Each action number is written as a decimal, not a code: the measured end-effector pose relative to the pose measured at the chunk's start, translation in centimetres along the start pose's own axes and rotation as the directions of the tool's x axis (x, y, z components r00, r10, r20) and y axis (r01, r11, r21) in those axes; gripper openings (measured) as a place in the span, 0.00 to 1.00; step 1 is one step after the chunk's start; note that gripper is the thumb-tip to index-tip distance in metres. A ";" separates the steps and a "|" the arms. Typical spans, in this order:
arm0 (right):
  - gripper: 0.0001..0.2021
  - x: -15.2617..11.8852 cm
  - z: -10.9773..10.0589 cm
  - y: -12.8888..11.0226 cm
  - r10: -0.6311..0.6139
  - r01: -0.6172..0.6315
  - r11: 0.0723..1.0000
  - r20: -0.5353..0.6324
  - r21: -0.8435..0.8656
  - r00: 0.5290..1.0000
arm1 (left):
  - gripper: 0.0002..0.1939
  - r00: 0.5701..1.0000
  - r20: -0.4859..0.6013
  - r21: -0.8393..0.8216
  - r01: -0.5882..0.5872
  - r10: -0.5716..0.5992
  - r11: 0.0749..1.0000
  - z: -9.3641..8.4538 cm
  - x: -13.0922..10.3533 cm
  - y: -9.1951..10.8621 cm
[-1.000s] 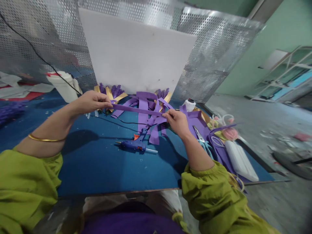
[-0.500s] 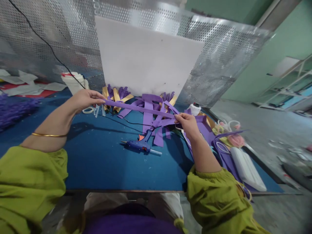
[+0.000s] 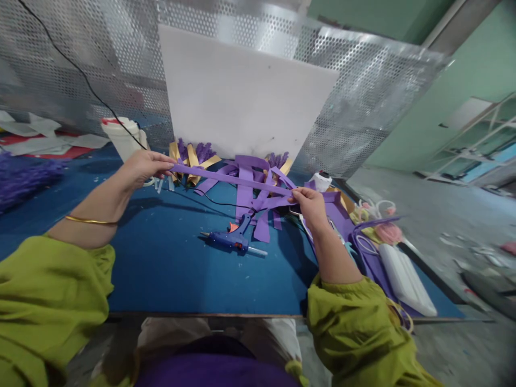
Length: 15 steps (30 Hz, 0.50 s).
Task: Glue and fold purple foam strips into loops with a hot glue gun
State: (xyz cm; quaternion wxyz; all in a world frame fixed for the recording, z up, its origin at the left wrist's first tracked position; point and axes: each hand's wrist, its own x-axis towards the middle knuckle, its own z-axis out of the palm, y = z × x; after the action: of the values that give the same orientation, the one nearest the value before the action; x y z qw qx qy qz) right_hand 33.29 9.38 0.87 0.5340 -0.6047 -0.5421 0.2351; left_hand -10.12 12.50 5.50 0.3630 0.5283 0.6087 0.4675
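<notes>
A long, narrow purple strip (image 3: 229, 179) is stretched above the table between my two hands. My left hand (image 3: 148, 165) pinches its left end between thumb and fingers. The other end is pinched by my right hand (image 3: 308, 204), a little lower and to the right. Behind and below the strip lies a heap of purple strips (image 3: 244, 188). On the blue tabletop in front of the heap, a blue glue gun (image 3: 229, 239) rests on its side, nozzle to the left, a clear glue stick poking out of its back.
White board (image 3: 245, 88) leans at the back. Gold-wrapped purple flowers (image 3: 197, 158) stand before it. To the left are a white container (image 3: 123, 137) and purple flower stems (image 3: 28, 180). A white packet (image 3: 407, 279) lies at right. A black cord (image 3: 217, 203) runs to the glue gun.
My left hand has shifted slightly to the right, and the strip is still held at both ends. My right hand has barely moved.
</notes>
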 end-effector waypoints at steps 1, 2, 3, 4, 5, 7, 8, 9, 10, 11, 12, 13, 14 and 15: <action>0.14 0.0 0.0 0.0 -0.008 0.008 1.000 -0.012 -0.018 1.000 | 0.08 1.000 -0.018 -0.010 -0.001 0.001 1.000 0.1 -0.1 0.0; 0.14 0.0 -0.1 0.0 -0.015 0.014 0.999 -0.023 -0.039 1.000 | 0.08 0.999 -0.031 -0.020 -0.008 0.007 1.000 0.3 -0.1 0.1; 0.14 -0.1 -0.1 0.0 -0.021 0.019 0.998 -0.030 -0.062 0.999 | 0.08 0.999 -0.037 -0.027 -0.016 0.015 1.000 0.5 -0.3 0.2; 0.14 -0.1 -0.2 0.0 -0.025 0.022 0.996 -0.032 -0.086 0.999 | 0.08 0.999 -0.037 -0.032 -0.024 0.023 0.999 0.6 -0.4 0.3; 0.14 -0.2 -0.2 0.0 -0.027 0.024 0.994 -0.032 -0.109 0.999 | 0.07 0.999 -0.035 -0.034 -0.035 0.033 0.999 0.7 -0.5 0.4; 0.14 -0.4 -0.3 -0.2 -0.035 0.030 0.988 -0.029 -0.153 0.999 | 0.08 0.998 -0.033 -0.035 -0.050 0.049 0.998 0.8 -0.8 0.6; 0.14 -0.5 -0.3 -0.3 -0.040 0.034 0.986 -0.031 -0.166 0.999 | 0.08 0.998 -0.035 -0.034 -0.058 0.057 0.998 0.8 -0.9 0.6; 0.14 -0.6 -0.3 -0.5 -0.052 0.045 0.979 -0.033 -0.197 0.998 | 0.09 0.997 -0.041 -0.031 -0.067 0.065 0.997 0.7 -1.0 0.7; 0.14 -0.6 -0.3 -0.7 -0.071 0.060 0.967 -0.035 -0.248 0.997 | 0.10 0.996 -0.049 -0.029 -0.076 0.074 0.997 0.7 -1.0 0.7; 0.14 -0.7 -0.3 -0.9 -0.091 0.076 0.947 -0.034 -0.311 0.995 | 0.11 0.995 -0.058 -0.029 -0.085 0.083 0.996 0.7 -1.1 0.7; 0.14 -0.8 -0.3 -1.0 -0.111 0.091 0.921 -0.029 -0.379 0.993 | 0.12 0.993 -0.067 -0.032 -0.096 0.094 0.995 0.7 -1.1 0.7; 0.14 -0.9 -0.3 -1.2 -0.126 0.103 0.890 -0.023 -0.444 0.992 | 0.12 0.991 -0.078 -0.043 -0.110 0.106 0.993 0.8 -1.1 0.6; 0.14 -1.0 -0.3 -1.3 -0.137 0.110 0.859 -0.019 -0.500 0.990 | 0.13 0.988 -0.088 -0.062 -0.129 0.124 0.990 0.9 -1.1 0.6; 0.13 -1.2 -0.3 -1.5 -0.144 0.110 0.834 -0.020 -0.541 0.989 | 0.13 0.985 -0.096 -0.085 -0.153 0.145 0.985 1.1 -1.1 0.6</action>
State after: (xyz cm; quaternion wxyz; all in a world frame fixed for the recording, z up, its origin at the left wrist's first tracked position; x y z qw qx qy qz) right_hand 32.57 7.97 1.92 0.3735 -0.6996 -0.6089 0.0194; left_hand -8.66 11.63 5.67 0.3236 0.5337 0.5608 0.5441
